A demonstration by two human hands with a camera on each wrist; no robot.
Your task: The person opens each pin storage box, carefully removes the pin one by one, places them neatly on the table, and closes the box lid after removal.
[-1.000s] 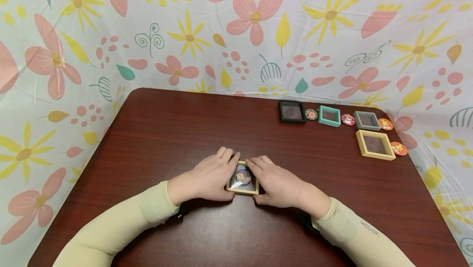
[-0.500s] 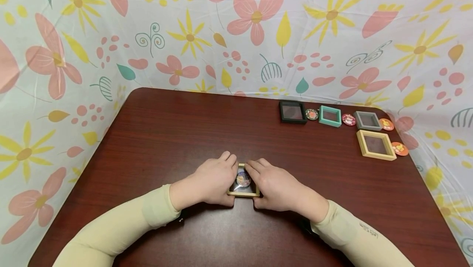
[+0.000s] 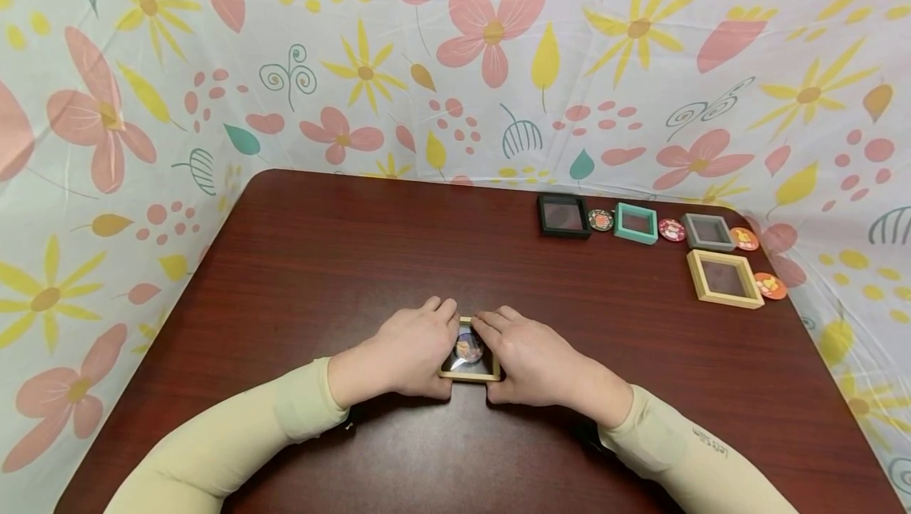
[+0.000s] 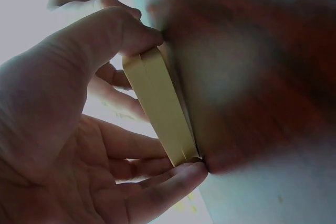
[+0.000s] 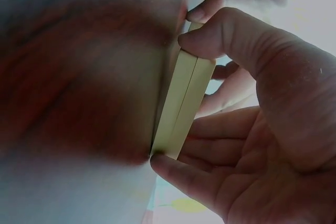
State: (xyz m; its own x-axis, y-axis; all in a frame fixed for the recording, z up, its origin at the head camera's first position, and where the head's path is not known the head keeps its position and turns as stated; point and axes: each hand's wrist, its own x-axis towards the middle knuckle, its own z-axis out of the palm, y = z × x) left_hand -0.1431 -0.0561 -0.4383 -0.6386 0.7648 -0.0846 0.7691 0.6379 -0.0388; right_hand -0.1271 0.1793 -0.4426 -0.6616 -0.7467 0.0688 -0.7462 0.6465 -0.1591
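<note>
A pale yellow display frame (image 3: pixel 470 377) lies near the middle of the table in the head view. Behind its clear film shows a round badge (image 3: pixel 468 347) with a blue edge. My left hand (image 3: pixel 416 348) grips the frame's left side, thumb at the near corner and fingers toward the far one. On the opposite side, my right hand (image 3: pixel 534 360) holds it the same way. Both wrist views show the frame's yellow side wall (image 4: pixel 157 106) between thumb and fingers. In the right wrist view a thin seam runs along the side wall (image 5: pixel 184 103).
At the back right of the brown table (image 3: pixel 342 245) stand a black frame (image 3: pixel 564 216), a teal frame (image 3: pixel 636 223), a grey frame (image 3: pixel 708 232) and another yellow frame (image 3: pixel 724 279). Round badges (image 3: pixel 601 220) lie beside them. A flowered cloth (image 3: pixel 455 63) hangs behind.
Both hands and the frame between them have shifted slightly toward me. The fingers have drawn in closer over the frame's sides. The items at the back right have not moved.
</note>
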